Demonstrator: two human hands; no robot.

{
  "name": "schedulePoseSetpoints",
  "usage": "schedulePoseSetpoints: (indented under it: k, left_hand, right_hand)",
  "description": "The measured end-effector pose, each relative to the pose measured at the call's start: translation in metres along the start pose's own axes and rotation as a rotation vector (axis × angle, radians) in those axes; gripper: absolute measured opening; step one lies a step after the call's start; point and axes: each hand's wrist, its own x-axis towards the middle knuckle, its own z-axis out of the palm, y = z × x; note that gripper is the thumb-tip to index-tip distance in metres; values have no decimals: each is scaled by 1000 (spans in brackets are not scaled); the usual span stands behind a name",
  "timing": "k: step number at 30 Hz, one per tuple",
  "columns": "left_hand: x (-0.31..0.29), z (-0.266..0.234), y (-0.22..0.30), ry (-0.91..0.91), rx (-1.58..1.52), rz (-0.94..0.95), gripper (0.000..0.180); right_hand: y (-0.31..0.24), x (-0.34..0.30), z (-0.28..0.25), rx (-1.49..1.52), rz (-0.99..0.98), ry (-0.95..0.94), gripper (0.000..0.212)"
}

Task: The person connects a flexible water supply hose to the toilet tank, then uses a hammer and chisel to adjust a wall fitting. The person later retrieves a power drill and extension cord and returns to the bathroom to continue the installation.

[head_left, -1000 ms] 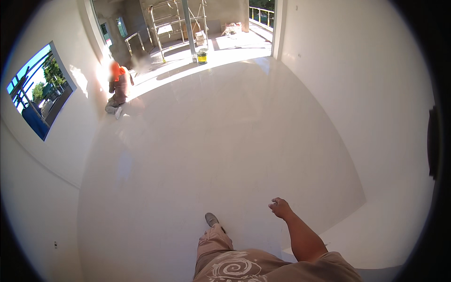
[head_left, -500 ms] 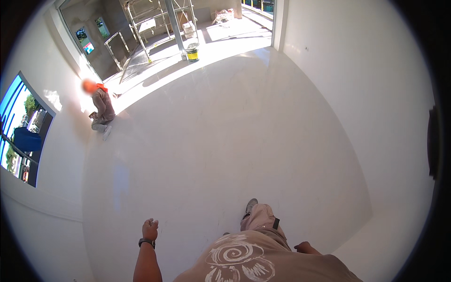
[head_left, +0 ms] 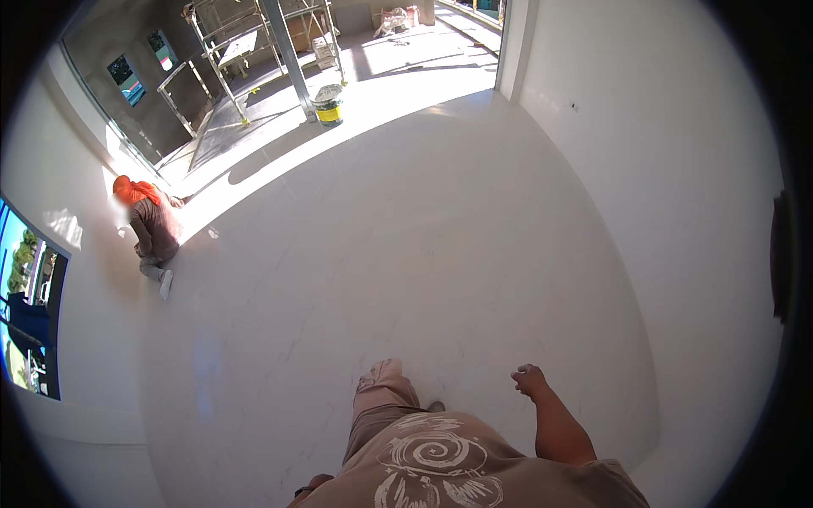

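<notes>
My right hand (head_left: 529,381) swings out in front of my body at the right, above the pale floor. Its fingers are loosely bent, with a gap between the tips, and I see nothing held in them. My left hand (head_left: 320,481) is low beside my shirt (head_left: 440,466), mostly hidden by it; a dark watch band (head_left: 301,491) shows at the wrist. What its fingers do is hidden. One trouser leg (head_left: 388,389) is forward on the left, and a shoe tip (head_left: 436,406) peeks out beside my belly.
A person in an orange head covering (head_left: 146,190) crouches by the left wall near the doorway. A bucket with a yellow band (head_left: 329,107) stands at the threshold. Scaffolding (head_left: 246,42) rises beyond it. White walls flank the glossy floor (head_left: 406,254); a window (head_left: 30,296) opens at left.
I have stepped forward, so the bucket and doorway look nearer. My right arm has swung forward and my left back. The crouching person has bent lower, toward the doorway.
</notes>
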Motion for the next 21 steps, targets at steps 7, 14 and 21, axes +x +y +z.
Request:
schedulePoseSetpoints:
  k: [7,14,21]
  left_hand:
    - [170,-236,147,-65,552,106,51]
    - [286,-661,453,588,-663,159,50]
    - [373,-902,688,826,-566,450,53]
  right_hand:
    - [-231,173,-75,-8,-16,108,53]
    - [-270,265,-100,-176,447,-279,32]
    - [-315,464,-115,-255,503,-363,43]
